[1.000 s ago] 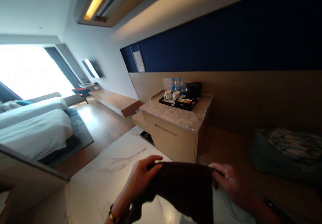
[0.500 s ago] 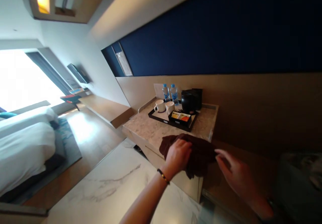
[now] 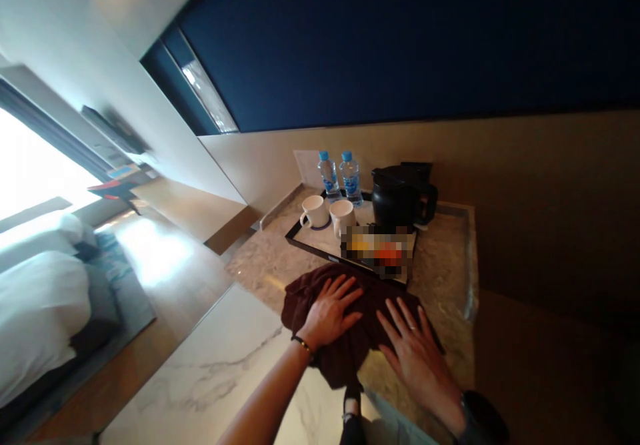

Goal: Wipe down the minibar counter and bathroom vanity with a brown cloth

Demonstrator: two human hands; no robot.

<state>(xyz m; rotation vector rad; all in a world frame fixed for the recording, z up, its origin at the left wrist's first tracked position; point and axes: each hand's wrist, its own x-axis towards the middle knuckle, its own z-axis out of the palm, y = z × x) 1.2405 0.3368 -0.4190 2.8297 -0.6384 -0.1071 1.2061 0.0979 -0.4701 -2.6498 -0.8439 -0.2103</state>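
Observation:
A dark brown cloth lies spread over the front of the stone-topped counter, one corner hanging past the edge. My left hand rests flat on the cloth, fingers spread. To its right my right hand also lies on the cloth, palm down with fingers apart, a ring on one finger. Just beyond the cloth sits a black-rimmed tray. It bears two white mugs, the left mug and the right mug, and a blurred box of yellow and red packets.
At the back of the tray stand two water bottles, one left of the other, beside a black kettle. A white marble surface is at the near left. Further left are a bed and a low bench.
The bunched cloth has been spread out on the counter top. My left hand has opened flat on it, and my right hand has come down onto it. The view has moved nearer the counter.

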